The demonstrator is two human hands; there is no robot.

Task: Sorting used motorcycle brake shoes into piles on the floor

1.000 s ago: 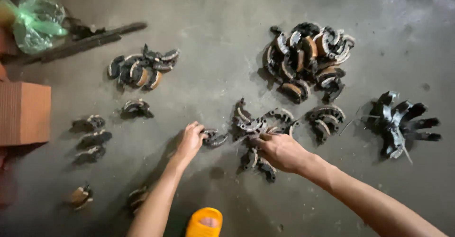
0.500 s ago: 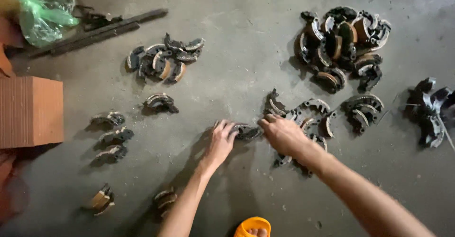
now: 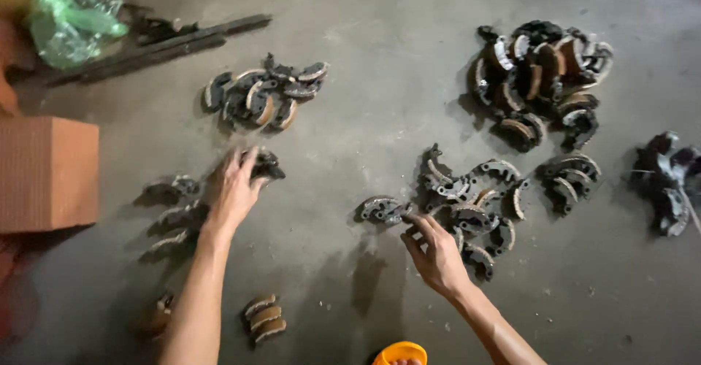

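Observation:
Curved metal brake shoes lie in heaps on a concrete floor. My left hand [image 3: 235, 190] is blurred, stretched out with fingers apart over a small dark pair of shoes [image 3: 266, 166]; whether it touches them I cannot tell. My right hand [image 3: 434, 254] rests low at the centre, fingertips touching a grey brake shoe [image 3: 381, 209] that lies apart from the middle heap [image 3: 475, 197]. Neither hand grips anything.
A large heap of shoes [image 3: 544, 69] lies at the back right and another [image 3: 263, 95] at the back left. Small stacks [image 3: 171, 215] line the left beside a brown box [image 3: 47, 171]. A green bag [image 3: 73, 11], dark bars [image 3: 168, 44] and an orange object [image 3: 398, 354] are nearby.
My left hand has left the shoe in the middle and swung left to the small dark pair. My right hand has drawn back slightly. The view has shifted right.

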